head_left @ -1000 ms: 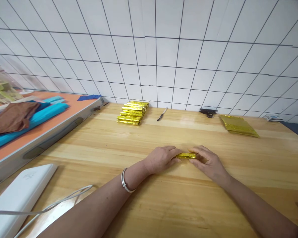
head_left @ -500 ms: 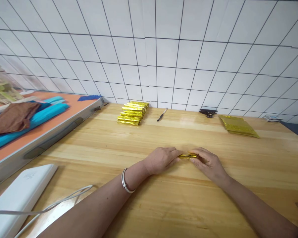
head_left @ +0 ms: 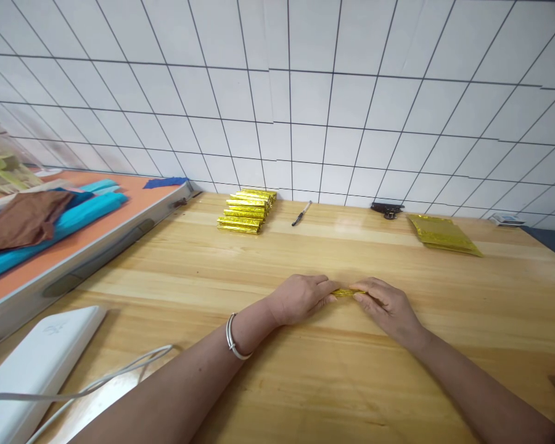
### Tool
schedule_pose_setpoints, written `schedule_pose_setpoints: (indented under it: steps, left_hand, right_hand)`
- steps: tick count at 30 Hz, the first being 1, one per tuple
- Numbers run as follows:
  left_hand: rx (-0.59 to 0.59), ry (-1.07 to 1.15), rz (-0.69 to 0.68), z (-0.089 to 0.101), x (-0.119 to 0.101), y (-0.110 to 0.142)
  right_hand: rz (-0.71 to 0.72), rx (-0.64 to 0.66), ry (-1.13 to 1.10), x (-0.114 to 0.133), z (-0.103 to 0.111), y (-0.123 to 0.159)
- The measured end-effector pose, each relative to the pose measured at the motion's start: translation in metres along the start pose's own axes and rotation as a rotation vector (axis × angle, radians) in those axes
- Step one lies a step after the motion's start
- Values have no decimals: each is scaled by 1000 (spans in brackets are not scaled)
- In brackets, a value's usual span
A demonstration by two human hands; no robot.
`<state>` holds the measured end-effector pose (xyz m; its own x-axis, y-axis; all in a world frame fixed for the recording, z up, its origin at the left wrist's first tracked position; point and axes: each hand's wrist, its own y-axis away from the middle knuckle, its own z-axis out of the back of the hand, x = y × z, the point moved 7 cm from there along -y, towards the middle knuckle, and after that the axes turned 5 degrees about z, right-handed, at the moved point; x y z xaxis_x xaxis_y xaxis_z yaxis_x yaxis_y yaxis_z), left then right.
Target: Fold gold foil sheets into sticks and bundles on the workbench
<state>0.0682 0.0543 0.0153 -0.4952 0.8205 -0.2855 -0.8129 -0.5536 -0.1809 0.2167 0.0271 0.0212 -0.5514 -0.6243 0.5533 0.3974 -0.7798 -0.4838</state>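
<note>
Between my two hands, low over the wooden table (head_left: 268,382), is a narrow strip of folded gold foil paper (head_left: 345,293). My left hand (head_left: 304,299) pinches its left end, and my right hand (head_left: 385,306) pinches the right end between thumb and fingers. Only the short middle of the strip shows; both ends are covered by fingers. A row of rolled or folded gold foil pieces (head_left: 247,211) lies farther back on the left. At the back right is a flat stack of gold foil sheets (head_left: 444,235).
A pen (head_left: 301,213) and a black clip (head_left: 387,210) lie near the tiled wall (head_left: 314,98). To the left, an orange-topped surface (head_left: 134,196) bears brown cloth-like material (head_left: 25,219) and blue rolls. A white device (head_left: 41,370) with a cable sits at front left.
My right fingers have closed down on the right end of the foil, pressing its open fold flatter. My left hand has stayed almost still.
</note>
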Motion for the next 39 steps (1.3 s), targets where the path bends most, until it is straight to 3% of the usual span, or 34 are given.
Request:
schedule_pose_setpoints:
  steps: [13, 21, 30, 39]
  left_hand:
    - [-73, -44, 12, 0, 5, 0]
    - [-140, 180, 34, 2, 20, -3]
    - [-90, 646, 262, -4, 50, 1]
    - [-124, 571, 247, -5, 52, 0]
  right_hand:
    - [-11, 51, 65, -5, -6, -1]
    - [22, 86, 225, -5, -8, -5]
    - [9, 44, 178, -5, -6, -4]
    - [-6, 64, 212, -7, -7, -4]
